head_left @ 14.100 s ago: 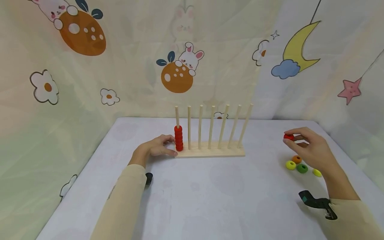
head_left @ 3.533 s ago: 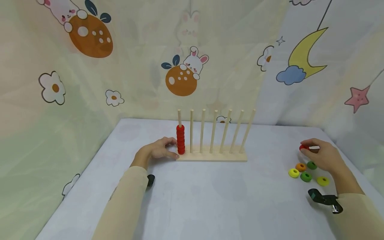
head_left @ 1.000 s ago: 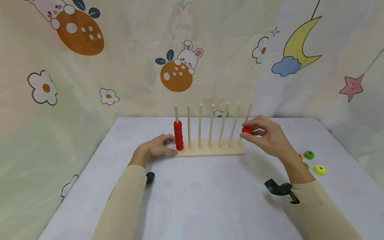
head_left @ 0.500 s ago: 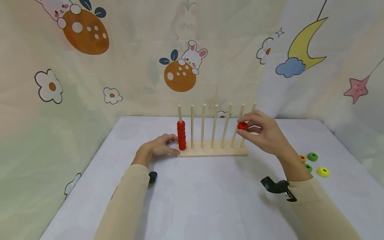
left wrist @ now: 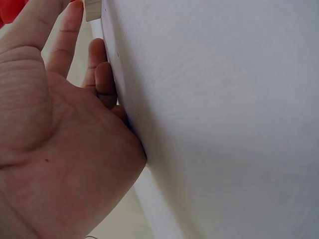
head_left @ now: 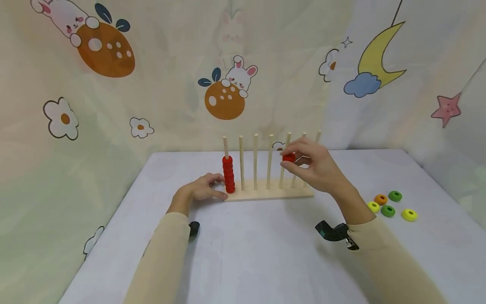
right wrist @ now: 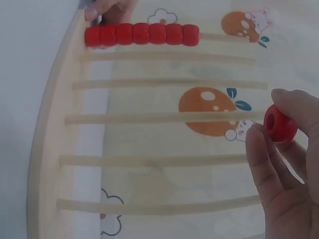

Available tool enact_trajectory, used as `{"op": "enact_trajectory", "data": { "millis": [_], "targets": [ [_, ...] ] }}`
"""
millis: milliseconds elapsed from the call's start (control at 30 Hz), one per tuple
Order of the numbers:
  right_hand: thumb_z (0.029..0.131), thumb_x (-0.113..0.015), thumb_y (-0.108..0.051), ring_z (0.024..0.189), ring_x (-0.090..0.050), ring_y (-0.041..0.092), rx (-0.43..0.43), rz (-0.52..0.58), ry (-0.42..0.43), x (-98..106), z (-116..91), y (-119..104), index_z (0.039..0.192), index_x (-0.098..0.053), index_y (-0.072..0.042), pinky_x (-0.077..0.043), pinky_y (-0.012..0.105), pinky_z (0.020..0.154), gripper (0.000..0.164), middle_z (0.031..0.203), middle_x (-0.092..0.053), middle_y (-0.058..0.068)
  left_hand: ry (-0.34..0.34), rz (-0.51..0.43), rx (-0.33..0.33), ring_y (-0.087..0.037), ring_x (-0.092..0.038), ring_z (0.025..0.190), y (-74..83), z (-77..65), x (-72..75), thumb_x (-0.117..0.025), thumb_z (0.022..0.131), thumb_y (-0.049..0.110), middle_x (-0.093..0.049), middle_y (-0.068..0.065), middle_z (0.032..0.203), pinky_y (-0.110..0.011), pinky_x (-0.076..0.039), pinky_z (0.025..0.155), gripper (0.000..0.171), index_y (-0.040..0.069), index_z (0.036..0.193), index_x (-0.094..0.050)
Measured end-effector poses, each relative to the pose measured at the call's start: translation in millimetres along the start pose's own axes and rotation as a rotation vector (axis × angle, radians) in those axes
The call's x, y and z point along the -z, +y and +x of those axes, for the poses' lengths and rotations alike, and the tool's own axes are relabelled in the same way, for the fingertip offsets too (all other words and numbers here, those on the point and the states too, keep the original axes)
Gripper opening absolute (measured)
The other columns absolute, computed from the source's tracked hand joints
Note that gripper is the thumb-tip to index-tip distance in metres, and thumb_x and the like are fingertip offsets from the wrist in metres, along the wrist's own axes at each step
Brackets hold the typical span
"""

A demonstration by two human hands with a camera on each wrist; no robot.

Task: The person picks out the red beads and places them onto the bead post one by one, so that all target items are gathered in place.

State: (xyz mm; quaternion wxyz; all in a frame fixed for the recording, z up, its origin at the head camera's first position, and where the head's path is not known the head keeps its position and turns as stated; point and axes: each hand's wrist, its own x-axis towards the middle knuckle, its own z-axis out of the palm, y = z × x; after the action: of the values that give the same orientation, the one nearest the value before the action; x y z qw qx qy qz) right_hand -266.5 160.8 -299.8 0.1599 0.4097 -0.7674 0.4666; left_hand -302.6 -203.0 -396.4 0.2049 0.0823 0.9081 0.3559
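My right hand pinches a red bead between thumb and fingertips, raised among the right-hand pegs of a wooden peg rack. In the right wrist view the bead's hole faces the rack. A stack of several red beads fills the lower part of the leftmost peg; the other pegs carry none. At the rack's left end, my left hand grips the base, thumb at the front corner and fingers behind the stack. The left wrist view catches only the end of the base by the fingertips.
On the right of the white table lie loose beads: orange, two green, two yellow. A printed cloth hangs behind the table. Each sleeve carries a black wrist camera.
Since the oldest frame the red stack has grown taller. My right hand has picked up another red bead from the right and carried it left to the rack. The left hand stays put.
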Motion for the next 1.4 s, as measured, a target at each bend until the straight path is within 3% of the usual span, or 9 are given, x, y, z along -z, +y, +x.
{"op": "enact_trajectory", "data": {
  "millis": [500, 667, 1200, 1400],
  "targets": [
    [0.09, -0.072, 0.007, 0.101, -0.065, 0.02, 0.0, 0.082, -0.024, -29.4, 21.5, -9.2, 0.121, -0.073, -0.005, -0.061, 0.027, 0.081, 0.033, 0.119, -0.061, 0.009, 0.007, -0.051, -0.006, -0.03, -0.04, 0.137, 3.1, 1.8, 4.0, -0.084, 0.082, 0.033, -0.051, -0.005, 0.144, -0.062, -0.031, 0.116, 0.047, 0.027, 0.124, -0.063],
    [0.091, -0.073, 0.006, 0.097, -0.066, 0.02, 0.007, 0.089, -0.029, -39.5, 28.9, -13.8, 0.121, -0.073, -0.006, -0.062, 0.029, 0.081, 0.033, 0.12, -0.061, 0.008, -0.004, -0.028, -0.053, -0.03, -0.042, 0.135, 0.3, -1.7, 5.5, -0.083, 0.083, 0.033, -0.053, -0.005, 0.141, -0.059, -0.031, 0.117, 0.043, 0.025, 0.121, -0.064],
    [0.091, -0.075, 0.001, 0.088, -0.067, 0.018, 0.058, 0.099, -0.028, -65.0, 54.1, -21.9, 0.121, -0.072, -0.006, -0.062, 0.029, 0.078, 0.031, 0.119, -0.063, 0.007, 0.006, -0.04, -0.029, -0.03, -0.041, 0.139, -6.3, -2.8, 2.5, -0.084, 0.083, 0.034, -0.054, -0.001, 0.141, -0.059, -0.032, 0.118, 0.041, 0.029, 0.12, -0.066],
    [0.092, -0.074, -0.001, 0.092, -0.069, 0.019, 0.034, 0.103, -0.015, -74.2, 59.3, -25.1, 0.124, -0.071, -0.008, -0.062, 0.031, 0.081, 0.033, 0.121, -0.064, 0.007, 0.011, -0.059, -0.019, -0.029, -0.041, 0.139, -3.6, -1.2, -0.1, -0.085, 0.082, 0.034, -0.054, 0.0, 0.141, -0.059, -0.032, 0.118, 0.041, 0.03, 0.119, -0.066]
  ]
}}
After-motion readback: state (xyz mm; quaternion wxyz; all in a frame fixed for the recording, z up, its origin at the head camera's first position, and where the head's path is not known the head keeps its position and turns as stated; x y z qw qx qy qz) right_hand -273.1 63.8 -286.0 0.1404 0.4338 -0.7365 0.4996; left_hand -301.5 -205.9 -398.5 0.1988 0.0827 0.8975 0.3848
